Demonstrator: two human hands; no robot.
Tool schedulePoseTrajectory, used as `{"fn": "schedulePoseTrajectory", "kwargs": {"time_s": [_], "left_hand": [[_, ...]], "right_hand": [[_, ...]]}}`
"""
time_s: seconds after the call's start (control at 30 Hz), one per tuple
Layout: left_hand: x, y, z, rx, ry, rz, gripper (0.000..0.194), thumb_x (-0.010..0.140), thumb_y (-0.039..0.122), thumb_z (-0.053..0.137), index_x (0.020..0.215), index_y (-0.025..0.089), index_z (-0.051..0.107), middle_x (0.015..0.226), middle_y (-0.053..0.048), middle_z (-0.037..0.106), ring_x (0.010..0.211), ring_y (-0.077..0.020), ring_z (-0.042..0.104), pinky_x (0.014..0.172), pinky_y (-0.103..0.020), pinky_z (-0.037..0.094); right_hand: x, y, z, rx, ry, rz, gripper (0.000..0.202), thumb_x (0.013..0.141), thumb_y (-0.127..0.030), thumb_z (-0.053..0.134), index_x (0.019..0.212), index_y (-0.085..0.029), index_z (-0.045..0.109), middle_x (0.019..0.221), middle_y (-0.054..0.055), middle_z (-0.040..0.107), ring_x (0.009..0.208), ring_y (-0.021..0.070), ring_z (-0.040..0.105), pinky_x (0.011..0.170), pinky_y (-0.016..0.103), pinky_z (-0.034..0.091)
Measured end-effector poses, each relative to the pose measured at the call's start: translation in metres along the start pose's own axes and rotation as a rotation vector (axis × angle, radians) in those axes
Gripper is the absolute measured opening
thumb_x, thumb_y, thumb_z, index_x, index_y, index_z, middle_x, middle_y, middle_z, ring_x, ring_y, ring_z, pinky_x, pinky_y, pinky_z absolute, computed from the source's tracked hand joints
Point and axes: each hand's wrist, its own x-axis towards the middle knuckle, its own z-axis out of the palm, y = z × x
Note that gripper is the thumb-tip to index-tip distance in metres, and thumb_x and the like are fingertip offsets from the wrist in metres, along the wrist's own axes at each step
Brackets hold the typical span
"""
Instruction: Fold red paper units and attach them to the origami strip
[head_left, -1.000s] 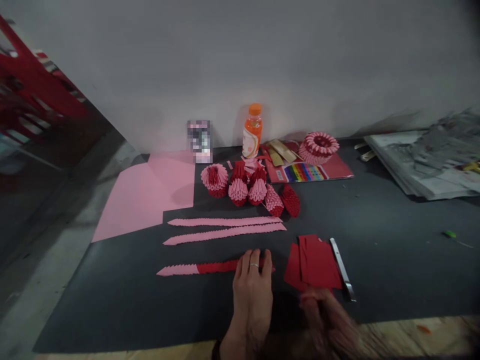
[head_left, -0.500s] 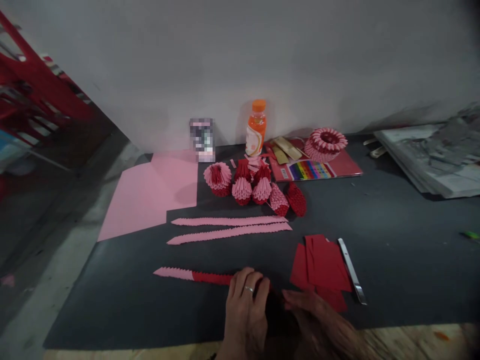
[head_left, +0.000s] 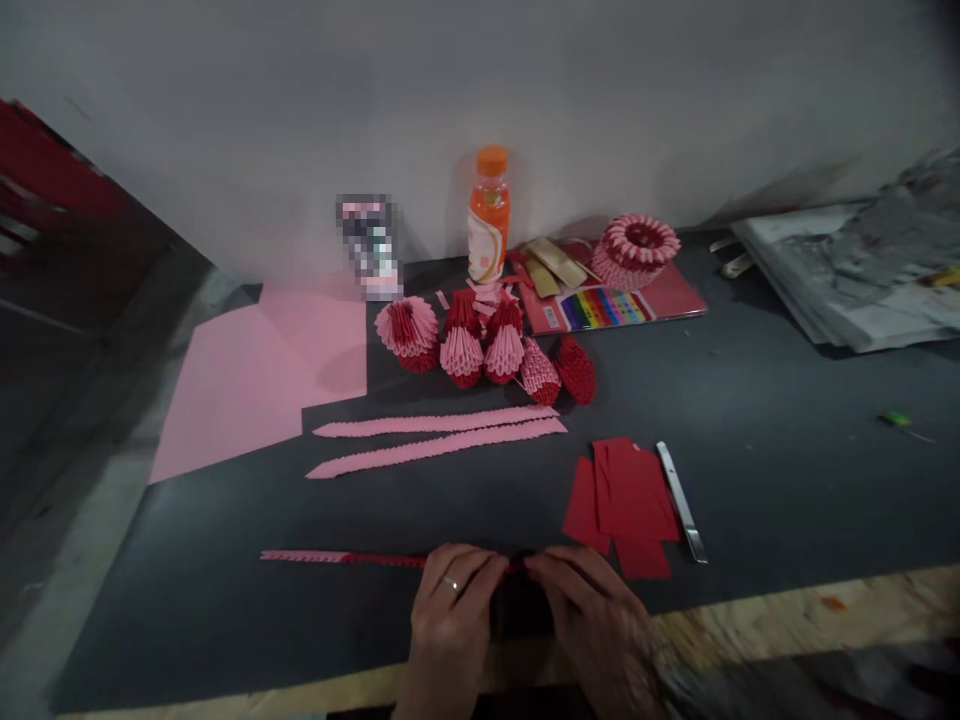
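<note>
Head view: dark mat (head_left: pixel 787 480) over most of tabletop; pale wood edge (head_left: pixel 750 625) shows along near side. Plain grey wall (head_left: pixel 562 80) at far side. Grey floor (head_left: pixel 60 560) at L, dim; red item (head_left: pixel 45 170) at far L, too blurred to ID.

Pink-and-red strip (head_left: pixel 307 556) on mat, near side, lying L–R: pink end L, red end running under L hand (head_left: pixel 450 610). L fingers curled, narrow, holding strip nr its R end; ring on one finger. R hand (head_left: pixel 592 610) just beside, fingertips close together at strip's R end; can't tell if gripping.

Nr R hand: red paper pcs (head_left: pixel 634 495), overlapped; silver tool (head_left: pixel 681 500) just R of them, tilted. Mid-mat: 2 pink strips (head_left: pixel 435 448). Far L: pink sheets (head_left: pixel 262 375). Far ctr, by wall: orange-capped bottle (head_left: pixel 489 225), upright; folded paper shapes (head_left: pixel 461 350) in front. R of bottle: paper ring (head_left: pixel 636 255) on flat red pack (head_left: pixel 607 312). Far R: paper stack (head_left: pixel 817 290).
</note>
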Motion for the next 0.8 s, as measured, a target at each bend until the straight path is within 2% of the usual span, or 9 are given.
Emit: {"fn": "schedulePoseTrajectory", "kwargs": {"time_s": [0.07, 0.3, 0.57, 0.8], "left_hand": [[-0.0013, -0.0004, 0.0008, -0.004, -0.018, -0.013, 0.028, 0.111, 0.014, 0.060, 0.108, 0.025, 0.086, 0.094, -0.001, 0.089, 0.088, -0.0211, 0.084, 0.081, -0.034, 0.075], [-0.0010, 0.0004, -0.0008, -0.009, -0.048, -0.035, 0.029, 0.108, 0.010, 0.062, 0.111, 0.026, 0.086, 0.096, -0.001, 0.089, 0.091, -0.0205, 0.084, 0.086, -0.032, 0.075], [0.0027, 0.0024, -0.0013, -0.011, -0.019, -0.025, 0.029, 0.110, 0.011, 0.060, 0.109, 0.026, 0.086, 0.094, 0.000, 0.089, 0.088, -0.0194, 0.084, 0.084, -0.031, 0.075], [0.0028, 0.0050, -0.0032, -0.036, -0.017, -0.037, 0.031, 0.107, 0.006, 0.062, 0.109, 0.026, 0.085, 0.093, -0.002, 0.091, 0.086, -0.0217, 0.086, 0.082, -0.033, 0.077]], "right_hand": [[0.0004, 0.0001, -0.0013, -0.050, -0.016, -0.031, 0.035, 0.109, -0.017, 0.059, 0.099, -0.038, 0.085, 0.089, -0.007, 0.088, 0.075, 0.0162, 0.084, 0.073, 0.029, 0.071], [0.0056, -0.0027, -0.0047, -0.171, -0.048, -0.108, 0.038, 0.100, -0.006, 0.057, 0.100, -0.035, 0.082, 0.091, -0.004, 0.088, 0.076, 0.0171, 0.085, 0.074, 0.028, 0.075], [0.0068, -0.0054, -0.0046, -0.219, -0.046, -0.165, 0.038, 0.101, -0.004, 0.056, 0.103, -0.033, 0.080, 0.090, -0.003, 0.089, 0.074, 0.0173, 0.084, 0.075, 0.027, 0.075], [0.0016, 0.0015, -0.0001, -0.259, -0.070, -0.185, 0.043, 0.097, -0.001, 0.054, 0.108, -0.032, 0.081, 0.095, 0.000, 0.089, 0.080, 0.0201, 0.085, 0.078, 0.033, 0.075]]}}
